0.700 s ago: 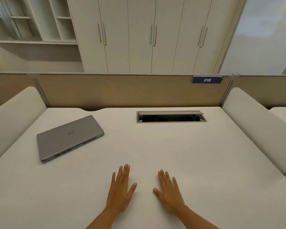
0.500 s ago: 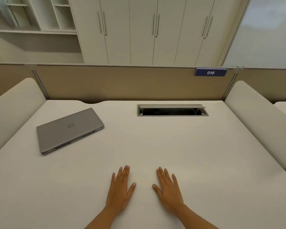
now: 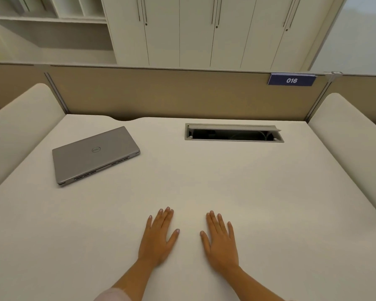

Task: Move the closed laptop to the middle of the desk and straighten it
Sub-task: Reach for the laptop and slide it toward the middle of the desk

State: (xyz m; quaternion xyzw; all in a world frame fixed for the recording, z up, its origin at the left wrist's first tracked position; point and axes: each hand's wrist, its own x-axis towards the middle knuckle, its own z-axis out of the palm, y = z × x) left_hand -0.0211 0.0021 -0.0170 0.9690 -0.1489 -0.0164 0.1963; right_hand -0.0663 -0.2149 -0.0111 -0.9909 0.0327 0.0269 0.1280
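Nothing is held by either hand. The left hand (image 3: pixel 157 242) is laid flat, palm down, on the desk (image 3: pixel 248 203), with its fingers (image 3: pixel 166 216) stretched forward and kept together and the thumb spread out to the right. The right hand (image 3: pixel 220 244) is laid flat in the same way just beside it, fingers slightly fanned and thumb spread to the left, so that a narrow strip of bare desk is left between the 2 thumbs. Both hands are placed near the front edge, at about the middle of the desk's width, and both forearms are seen entering from the bottom of the view. A small piece of pale pink sleeve (image 3: pixel 113 294) is visible at the lower edge on the left arm.

The closed laptop (image 3: pixel 93 154) is found well apart from the hands, on the far left part of the desk. It is grey, its lid is shut, and a round logo is shown on the lid. It is lying flat but skewed to the desk edges, with its vented edge turned toward the front right and its right end set farther back than its left end.

Toward the back of the desk, right of centre, a rectangular cable hatch (image 3: pixel 233 133) is set into the surface, its flap raised and a dark opening shown beneath. Behind the desk a tan partition (image 3: pixel 172 94) is fixed, and a dark blue tag reading 016 (image 3: pixel 291 80) is mounted at its upper right. Pale cabinets (image 3: pixel 204 31) are seen beyond.
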